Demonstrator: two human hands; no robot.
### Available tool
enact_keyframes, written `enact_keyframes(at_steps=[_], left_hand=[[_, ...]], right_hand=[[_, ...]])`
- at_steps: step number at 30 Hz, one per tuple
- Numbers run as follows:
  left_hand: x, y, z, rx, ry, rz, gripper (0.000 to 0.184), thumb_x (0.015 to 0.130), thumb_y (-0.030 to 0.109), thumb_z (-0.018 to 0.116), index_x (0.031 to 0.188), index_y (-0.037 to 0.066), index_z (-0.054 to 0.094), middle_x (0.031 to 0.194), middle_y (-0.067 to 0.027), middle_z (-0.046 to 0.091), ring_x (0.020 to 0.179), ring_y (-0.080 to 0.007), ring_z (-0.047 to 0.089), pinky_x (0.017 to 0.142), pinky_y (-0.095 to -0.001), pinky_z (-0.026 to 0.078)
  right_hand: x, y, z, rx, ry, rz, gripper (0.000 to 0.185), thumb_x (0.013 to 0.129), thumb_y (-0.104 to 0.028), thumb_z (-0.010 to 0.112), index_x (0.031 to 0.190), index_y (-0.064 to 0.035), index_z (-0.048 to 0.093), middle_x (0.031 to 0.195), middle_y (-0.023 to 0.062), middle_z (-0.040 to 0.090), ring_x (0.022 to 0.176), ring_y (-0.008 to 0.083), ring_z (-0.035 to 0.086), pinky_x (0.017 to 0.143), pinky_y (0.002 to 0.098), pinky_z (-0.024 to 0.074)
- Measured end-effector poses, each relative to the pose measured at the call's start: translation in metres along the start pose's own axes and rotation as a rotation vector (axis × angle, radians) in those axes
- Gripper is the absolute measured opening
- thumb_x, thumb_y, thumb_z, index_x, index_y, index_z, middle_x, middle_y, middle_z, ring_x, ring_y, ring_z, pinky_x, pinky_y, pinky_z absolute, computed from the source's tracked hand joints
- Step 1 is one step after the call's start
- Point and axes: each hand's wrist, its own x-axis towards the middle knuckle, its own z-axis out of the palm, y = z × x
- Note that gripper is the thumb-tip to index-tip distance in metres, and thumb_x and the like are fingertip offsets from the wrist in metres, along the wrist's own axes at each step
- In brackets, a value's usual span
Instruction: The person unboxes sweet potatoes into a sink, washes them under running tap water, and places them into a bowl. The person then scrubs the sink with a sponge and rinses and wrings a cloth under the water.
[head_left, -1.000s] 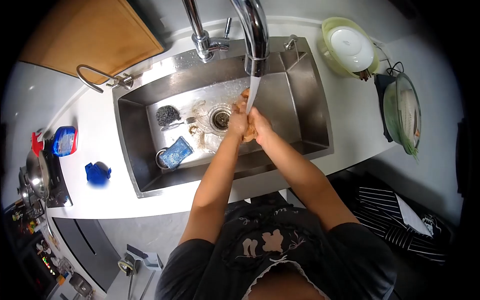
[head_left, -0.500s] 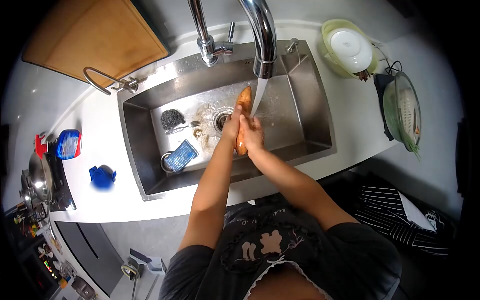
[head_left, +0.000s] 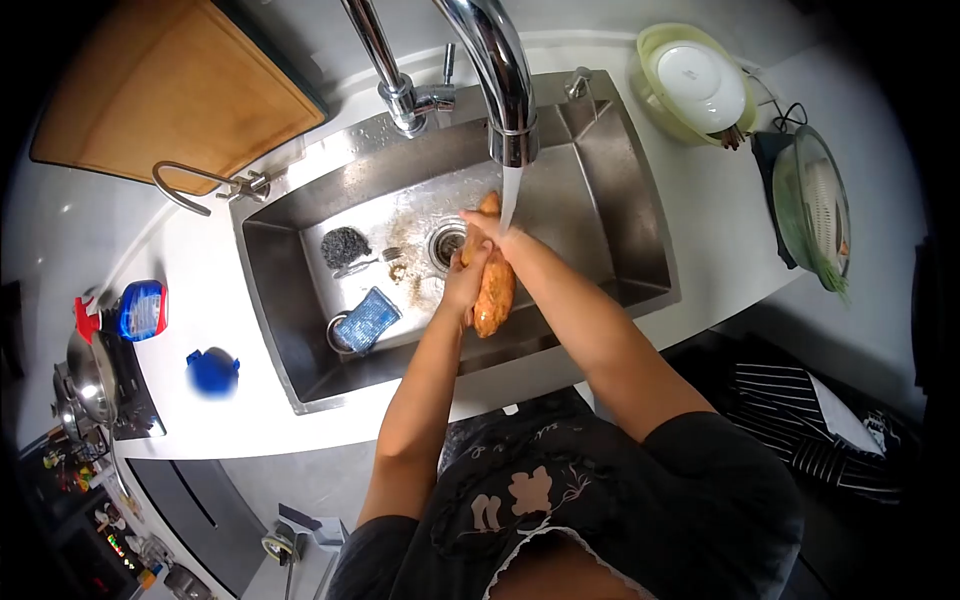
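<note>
A long orange-brown root vegetable [head_left: 495, 297] slants over the steel sink [head_left: 560, 190], just right of the drain [head_left: 447, 243]. My left hand [head_left: 466, 279] is wrapped round its middle from the left side. Across its upper part lies my right hand [head_left: 488, 228], its fingers pointing left and partly stretched out. Water [head_left: 509, 195] runs from the chrome faucet [head_left: 513, 145] onto my right hand and wrist. The vegetable's lower end sticks out below my hands, wet and shiny; its tip shows above them.
In the sink's left part are a dark scrubber [head_left: 345, 248], a fork [head_left: 372, 262] and a blue sponge [head_left: 368, 320]. On the counter stand a spray bottle [head_left: 142, 310], a blurred blue object [head_left: 213, 372], a green basin [head_left: 655, 85] and a glass bowl [head_left: 790, 205]. A cutting board [head_left: 180, 90] leans behind.
The vegetable has moved down toward me, with its lower end now in plain view. My right hand has slid up across its upper part, under the stream. The view has shifted slightly.
</note>
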Motion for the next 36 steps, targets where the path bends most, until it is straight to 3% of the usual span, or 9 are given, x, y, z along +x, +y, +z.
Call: enact_keyframes(at_steps=[9,12,16,17,21,27,31,33,36], left_hand=[[0.019,0.01,-0.016,0.436,-0.2,-0.037,0.078,0.075,0.039,0.064,0.128,-0.005,0.028,0.112,-0.0181,0.05,0.103,-0.0237,0.051,0.083,-0.0318,0.044],[0.031,0.007,-0.011,0.754,-0.148,0.111,0.083,0.066,0.043,0.069,0.126,-0.003,0.035,0.112,-0.0195,0.052,0.103,-0.0253,0.052,0.088,-0.0289,0.04],[0.044,0.024,-0.007,1.226,-0.372,0.221,0.084,0.06,0.044,0.07,0.126,0.003,0.038,0.112,-0.0178,0.054,0.104,-0.0251,0.052,0.091,-0.0287,0.038],[0.024,0.051,0.016,1.321,-0.512,0.053,0.079,0.058,0.039,0.069,0.127,0.012,0.04,0.111,-0.0142,0.055,0.105,-0.0248,0.052,0.091,-0.03,0.039],[0.014,0.073,0.047,1.82,-0.636,0.23,0.074,0.06,0.028,0.068,0.128,0.027,0.038,0.125,-0.009,0.046,0.111,-0.0295,0.047,0.092,-0.0353,0.036],[0.038,0.03,0.003,1.627,-0.425,0.876,0.08,0.068,0.028,0.064,0.136,0.017,0.022,0.133,-0.0202,0.033,0.127,-0.0346,0.024,0.105,-0.0356,0.016],[0.052,-0.051,0.013,0.891,0.176,0.742,0.08,0.078,0.03,0.06,0.136,0.002,0.013,0.137,-0.0289,0.015,0.127,-0.0414,0.017,0.105,-0.0391,0.016],[0.057,-0.044,0.023,0.706,0.339,0.544,0.084,0.076,0.03,0.063,0.135,-0.002,0.011,0.135,-0.029,0.017,0.126,-0.0401,0.019,0.104,-0.0394,0.018],[0.111,-0.063,0.01,0.347,0.436,0.511,0.04,0.081,0.015,0.057,0.115,0.002,0.041,0.086,-0.0116,0.058,0.074,-0.0245,0.059,0.067,-0.0325,0.049]], right_hand=[[-0.038,-0.021,-0.029,-0.384,0.506,-0.441,0.035,0.079,-0.034,0.05,0.098,-0.0059,0.057,0.092,0.0197,0.059,0.081,0.0333,0.059,0.073,0.0392,0.0472],[-0.061,-0.028,-0.064,-0.799,0.396,-0.479,0.03,0.083,-0.032,0.043,0.097,-0.0093,0.058,0.092,0.0179,0.06,0.083,0.0335,0.059,0.073,0.0411,0.0465],[-0.075,-0.036,-0.116,-1.101,-0.051,-0.451,0.042,0.083,-0.044,0.044,0.093,-0.0064,0.061,0.096,0.0205,0.059,0.089,0.0329,0.058,0.075,0.0402,0.0467],[-0.067,-0.035,-0.136,-0.959,-0.39,-0.278,0.053,0.078,-0.048,0.054,0.111,-0.0064,0.055,0.104,0.0182,0.058,0.094,0.0272,0.058,0.079,0.0365,0.0462],[-0.093,-0.054,-0.15,-0.37,-0.841,0.332,0.076,0.071,-0.034,0.07,0.129,-0.0037,0.032,0.114,0.0125,0.052,0.102,0.0233,0.053,0.085,0.0355,0.0436],[-0.105,-0.005,-0.126,0.237,-0.64,0.097,0.053,0.075,-0.024,0.068,0.118,-0.0029,0.044,0.104,0.009,0.057,0.094,0.0206,0.056,0.079,0.0328,0.0469],[-0.114,0.005,-0.088,0.059,-0.229,-0.185,0.052,0.067,-0.022,0.07,0.109,-0.0006,0.049,0.095,0.0105,0.06,0.085,0.0227,0.059,0.074,0.0325,0.0473],[-0.129,-0.002,-0.072,-0.395,0.064,-0.292,0.057,0.058,-0.025,0.072,0.104,0.0001,0.049,0.092,0.0159,0.06,0.084,0.0289,0.06,0.073,0.0352,0.0464],[-0.147,-0.01,-0.075,-0.492,0.094,-0.327,0.078,0.056,-0.032,0.074,0.118,0.0022,0.042,0.103,0.0227,0.057,0.096,0.0324,0.057,0.08,0.0361,0.0449]])
